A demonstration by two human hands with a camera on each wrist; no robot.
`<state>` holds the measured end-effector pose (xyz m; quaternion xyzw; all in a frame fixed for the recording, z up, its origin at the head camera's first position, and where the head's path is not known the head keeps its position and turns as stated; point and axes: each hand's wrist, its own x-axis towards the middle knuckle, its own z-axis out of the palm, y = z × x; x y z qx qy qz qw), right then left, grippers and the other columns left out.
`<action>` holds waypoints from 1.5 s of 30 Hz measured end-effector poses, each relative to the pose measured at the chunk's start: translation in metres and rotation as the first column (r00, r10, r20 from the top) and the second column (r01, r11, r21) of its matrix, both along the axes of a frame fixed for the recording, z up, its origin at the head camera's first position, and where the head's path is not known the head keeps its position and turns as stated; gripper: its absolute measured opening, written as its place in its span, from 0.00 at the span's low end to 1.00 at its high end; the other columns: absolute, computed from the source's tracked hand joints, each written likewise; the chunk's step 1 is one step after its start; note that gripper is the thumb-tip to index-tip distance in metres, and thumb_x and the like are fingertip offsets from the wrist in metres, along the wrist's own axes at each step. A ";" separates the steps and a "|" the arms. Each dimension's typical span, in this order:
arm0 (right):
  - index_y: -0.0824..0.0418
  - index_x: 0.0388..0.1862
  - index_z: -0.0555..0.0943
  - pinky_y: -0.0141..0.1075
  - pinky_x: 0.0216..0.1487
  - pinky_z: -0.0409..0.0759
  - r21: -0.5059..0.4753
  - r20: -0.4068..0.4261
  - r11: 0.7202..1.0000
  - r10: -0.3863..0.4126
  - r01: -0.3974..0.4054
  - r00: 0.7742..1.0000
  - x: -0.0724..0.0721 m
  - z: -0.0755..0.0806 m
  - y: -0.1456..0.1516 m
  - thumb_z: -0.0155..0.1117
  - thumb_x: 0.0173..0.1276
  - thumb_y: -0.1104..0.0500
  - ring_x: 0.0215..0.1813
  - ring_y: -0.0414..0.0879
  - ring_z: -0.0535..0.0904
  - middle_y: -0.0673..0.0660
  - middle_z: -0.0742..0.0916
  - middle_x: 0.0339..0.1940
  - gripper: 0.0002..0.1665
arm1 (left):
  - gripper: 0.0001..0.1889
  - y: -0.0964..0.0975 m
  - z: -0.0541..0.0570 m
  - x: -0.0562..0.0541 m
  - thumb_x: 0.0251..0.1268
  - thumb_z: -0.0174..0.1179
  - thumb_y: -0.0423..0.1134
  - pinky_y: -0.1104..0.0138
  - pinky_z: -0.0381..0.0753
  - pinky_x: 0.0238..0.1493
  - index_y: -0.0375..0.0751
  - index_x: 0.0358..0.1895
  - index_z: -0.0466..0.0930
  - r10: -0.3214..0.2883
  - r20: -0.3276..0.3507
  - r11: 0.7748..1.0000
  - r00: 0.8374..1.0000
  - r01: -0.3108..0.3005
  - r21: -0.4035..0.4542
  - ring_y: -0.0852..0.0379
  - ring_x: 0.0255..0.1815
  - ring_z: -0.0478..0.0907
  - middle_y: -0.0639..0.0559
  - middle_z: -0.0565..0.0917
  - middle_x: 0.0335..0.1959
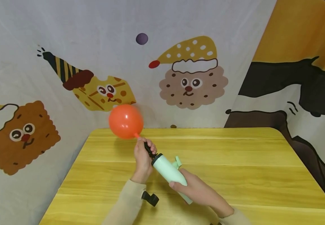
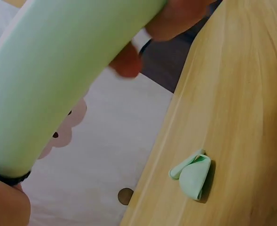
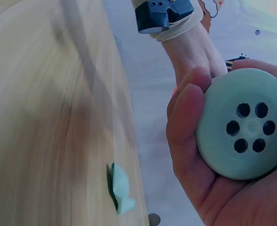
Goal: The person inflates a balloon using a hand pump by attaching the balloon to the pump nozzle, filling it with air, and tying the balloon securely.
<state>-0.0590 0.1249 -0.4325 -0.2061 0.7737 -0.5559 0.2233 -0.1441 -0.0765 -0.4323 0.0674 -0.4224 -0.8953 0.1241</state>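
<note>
A mint-green balloon pump (image 1: 169, 171) with a black nozzle end is held slantwise above the table. My left hand (image 1: 143, 156) grips the black front end, where the neck of an inflated orange-red balloon (image 1: 126, 121) meets it. Around the pump's rear body my right hand (image 1: 197, 189) is wrapped. In the right wrist view the pump's round end cap (image 3: 251, 123) shows several dark holes, with fingers curled beside it. A flat, folded mint-green balloon (image 2: 194, 176) lies on the wood, partly behind the pump in the head view.
The wooden table (image 1: 235, 156) spreads under both hands. Behind it hangs a pale cloth (image 1: 100, 37) printed with cartoon biscuits and cheese; the balloon hovers near the table's far edge. A black camera mount (image 1: 150, 198) sits on the left wrist.
</note>
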 end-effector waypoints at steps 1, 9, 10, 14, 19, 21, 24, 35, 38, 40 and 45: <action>0.67 0.67 0.70 0.41 0.20 0.83 -0.007 0.010 1.000 -0.001 0.001 1.000 -0.001 0.001 -0.002 0.59 0.80 0.45 0.25 0.47 0.82 0.59 0.83 0.36 0.31 | 0.18 0.001 0.000 0.000 0.89 0.36 0.46 0.74 0.69 0.19 0.44 0.35 0.65 -0.009 0.006 1.000 1.000 0.009 -0.004 0.63 0.18 0.67 0.55 0.71 0.22; 0.67 0.69 0.69 0.41 0.22 0.84 -0.026 0.008 1.000 -0.013 0.014 1.000 -0.003 -0.001 -0.010 0.58 0.81 0.46 0.25 0.44 0.81 0.60 0.83 0.36 0.31 | 0.19 -0.005 0.001 -0.007 0.89 0.38 0.46 0.75 0.68 0.17 0.44 0.33 0.66 0.029 -0.007 1.000 1.000 -0.029 0.003 0.63 0.16 0.66 0.55 0.70 0.21; 0.66 0.69 0.69 0.40 0.22 0.84 -0.027 0.007 1.000 -0.016 0.016 1.000 -0.002 -0.001 -0.010 0.58 0.81 0.46 0.24 0.43 0.80 0.60 0.83 0.35 0.30 | 0.19 -0.007 0.002 -0.009 0.89 0.38 0.45 0.75 0.68 0.17 0.43 0.32 0.66 0.036 -0.010 0.999 0.999 -0.036 -0.003 0.63 0.16 0.66 0.55 0.70 0.21; 0.65 0.66 0.70 0.38 0.21 0.82 -0.005 0.011 1.000 -0.027 0.027 1.000 0.003 -0.003 -0.005 0.58 0.81 0.45 0.23 0.42 0.79 0.58 0.82 0.33 0.29 | 0.19 -0.016 0.002 -0.016 0.88 0.37 0.43 0.75 0.67 0.16 0.42 0.31 0.65 0.058 -0.003 0.998 0.998 -0.058 0.030 0.63 0.15 0.65 0.55 0.69 0.21; 0.65 0.67 0.72 0.37 0.26 0.81 0.059 0.014 0.998 -0.022 0.022 1.000 0.015 -0.005 0.010 0.59 0.80 0.43 0.28 0.42 0.80 0.55 0.84 0.36 0.31 | 0.19 -0.038 0.003 -0.025 0.89 0.36 0.43 0.76 0.66 0.15 0.43 0.32 0.64 0.134 -0.004 0.987 0.991 -0.133 0.085 0.63 0.15 0.65 0.54 0.69 0.20; 0.65 0.68 0.72 0.37 0.30 0.82 0.071 0.013 0.997 -0.014 0.013 1.000 0.021 -0.005 0.018 0.59 0.80 0.44 0.32 0.42 0.81 0.55 0.85 0.41 0.30 | 0.18 -0.047 0.005 -0.027 0.89 0.36 0.43 0.76 0.66 0.15 0.43 0.33 0.64 0.158 0.001 0.983 0.988 -0.157 0.100 0.62 0.15 0.65 0.54 0.69 0.20; 0.64 0.69 0.73 0.36 0.35 0.82 0.069 0.001 0.998 -0.002 0.002 1.000 0.028 -0.005 0.031 0.59 0.81 0.47 0.38 0.41 0.81 0.55 0.85 0.47 0.28 | 0.18 -0.059 0.009 -0.030 0.89 0.36 0.43 0.76 0.66 0.14 0.43 0.33 0.64 0.180 0.006 0.975 0.984 -0.180 0.129 0.62 0.15 0.65 0.53 0.69 0.20; 0.64 0.70 0.71 0.36 0.36 0.81 0.110 -0.058 0.994 -0.001 0.007 0.998 0.028 -0.003 0.039 0.60 0.80 0.47 0.39 0.39 0.80 0.53 0.84 0.47 0.29 | 0.18 -0.046 0.018 -0.030 0.89 0.36 0.43 0.76 0.66 0.15 0.44 0.33 0.64 0.141 -0.036 0.984 0.989 -0.136 0.111 0.62 0.16 0.65 0.54 0.69 0.21; 0.65 0.68 0.71 0.36 0.33 0.82 0.088 -0.041 0.996 0.005 -0.002 0.999 0.023 -0.004 0.034 0.59 0.81 0.47 0.36 0.41 0.81 0.53 0.84 0.42 0.29 | 0.18 -0.038 0.015 -0.026 0.89 0.34 0.44 0.76 0.66 0.16 0.44 0.33 0.64 0.107 -0.038 0.992 0.994 -0.104 0.075 0.62 0.16 0.65 0.54 0.69 0.21; 0.66 0.67 0.70 0.37 0.30 0.83 0.073 -0.031 0.997 0.009 -0.007 0.999 0.020 -0.004 0.031 0.59 0.81 0.47 0.34 0.42 0.81 0.53 0.84 0.40 0.28 | 0.17 -0.033 0.013 -0.024 0.89 0.33 0.42 0.76 0.67 0.16 0.44 0.34 0.63 0.092 -0.040 0.994 0.995 -0.090 0.067 0.62 0.17 0.65 0.54 0.69 0.22; 0.67 0.65 0.71 0.37 0.28 0.83 0.069 -0.049 0.998 0.008 -0.004 0.999 0.011 -0.004 0.021 0.58 0.81 0.47 0.32 0.41 0.81 0.53 0.83 0.38 0.27 | 0.16 -0.017 0.007 -0.016 0.88 0.33 0.40 0.76 0.67 0.17 0.44 0.35 0.63 0.049 -0.033 0.998 0.998 -0.048 0.050 0.63 0.18 0.65 0.55 0.69 0.22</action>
